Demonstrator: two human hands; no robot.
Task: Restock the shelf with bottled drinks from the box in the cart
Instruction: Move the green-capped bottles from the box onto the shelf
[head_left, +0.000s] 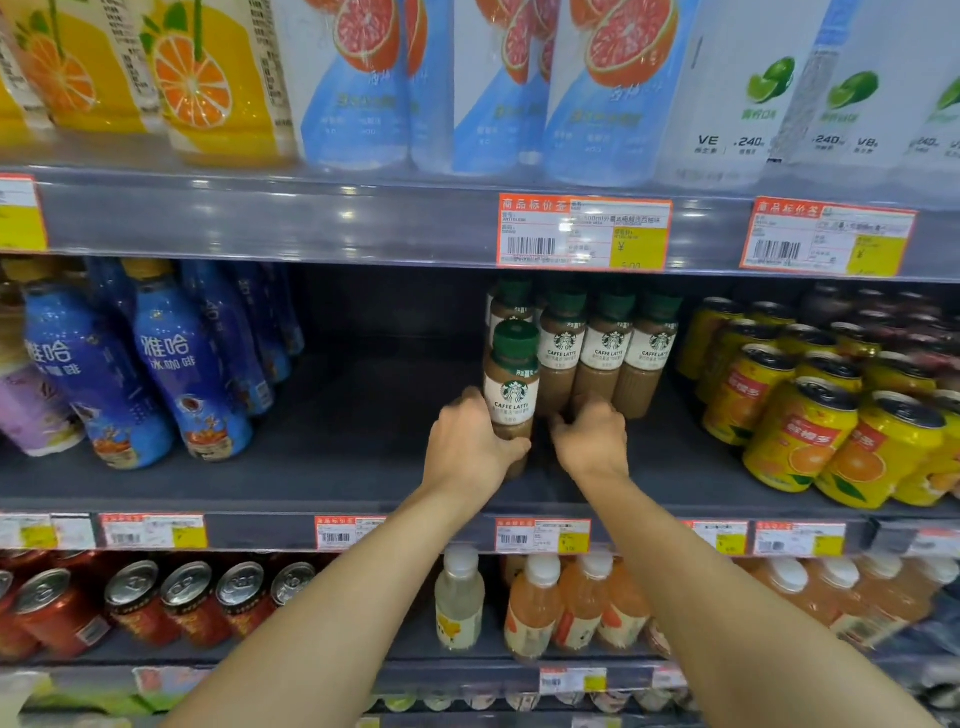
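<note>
Blue bottles (192, 364): being kept at the middle shelf's (363, 467) left end.
Left hand (470, 447): fingers being wrapped round the front latte bottle (511, 384), upright near the shelf's front.
Right hand (592, 436): fingers being curled against a second latte bottle (563, 348); a full grip cannot be told.
Yellow cans (795, 436): being displayed at right.

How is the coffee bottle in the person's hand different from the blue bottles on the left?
The caffe latte bottle is squat, with a green cap and white label over brown coffee; the blue coffee bottles look taller, tapered and wrapped fully in blue. The left hand grips the latte bottle; the blue ones stand untouched. Both sit on the middle shelf.
</note>
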